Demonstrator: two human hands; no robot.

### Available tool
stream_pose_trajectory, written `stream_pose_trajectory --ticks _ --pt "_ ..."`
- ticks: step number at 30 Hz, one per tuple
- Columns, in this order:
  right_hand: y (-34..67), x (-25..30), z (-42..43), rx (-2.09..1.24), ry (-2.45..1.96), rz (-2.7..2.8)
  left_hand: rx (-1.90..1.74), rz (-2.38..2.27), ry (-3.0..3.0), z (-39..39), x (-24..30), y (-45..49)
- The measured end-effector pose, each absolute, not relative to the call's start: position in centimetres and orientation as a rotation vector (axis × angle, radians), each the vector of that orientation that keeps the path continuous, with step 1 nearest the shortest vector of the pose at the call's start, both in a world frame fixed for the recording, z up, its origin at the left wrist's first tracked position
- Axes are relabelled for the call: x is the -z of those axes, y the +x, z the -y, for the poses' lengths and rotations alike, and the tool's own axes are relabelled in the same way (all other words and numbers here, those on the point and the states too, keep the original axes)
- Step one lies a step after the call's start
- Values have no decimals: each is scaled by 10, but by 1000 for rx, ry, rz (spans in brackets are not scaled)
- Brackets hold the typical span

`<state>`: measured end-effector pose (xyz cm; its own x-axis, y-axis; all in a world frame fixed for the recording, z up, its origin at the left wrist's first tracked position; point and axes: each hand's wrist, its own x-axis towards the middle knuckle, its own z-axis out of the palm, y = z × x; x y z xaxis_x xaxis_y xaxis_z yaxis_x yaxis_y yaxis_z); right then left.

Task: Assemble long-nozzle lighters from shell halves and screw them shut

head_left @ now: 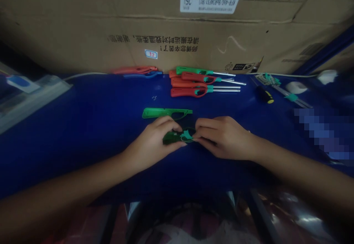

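Observation:
My left hand and my right hand meet over the blue table, both closed on one dark green lighter body with a teal trigger part between the fingertips. Just beyond my left hand lies a green lighter half-shell, flat on the table and untouched.
Several red and green long-nosed lighters lie in a row at the back, with red and blue shells to their left. A big cardboard box walls the far side. A screwdriver, small parts and a tape roll lie at the right.

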<state>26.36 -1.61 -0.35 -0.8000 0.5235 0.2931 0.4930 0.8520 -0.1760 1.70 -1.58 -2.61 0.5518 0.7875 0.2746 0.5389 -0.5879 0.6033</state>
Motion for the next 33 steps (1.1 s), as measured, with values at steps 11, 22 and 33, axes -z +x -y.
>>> stream_pose_trajectory --ticks 11,22,33 --pt "263 3 17 -204 -840 2722 -743 -1070 2329 16 26 17" --pt "259 -3 27 366 -701 2959 -725 -939 2464 18 27 16" --pt "265 -7 22 2 -864 2897 -460 -918 2694 29 19 14"
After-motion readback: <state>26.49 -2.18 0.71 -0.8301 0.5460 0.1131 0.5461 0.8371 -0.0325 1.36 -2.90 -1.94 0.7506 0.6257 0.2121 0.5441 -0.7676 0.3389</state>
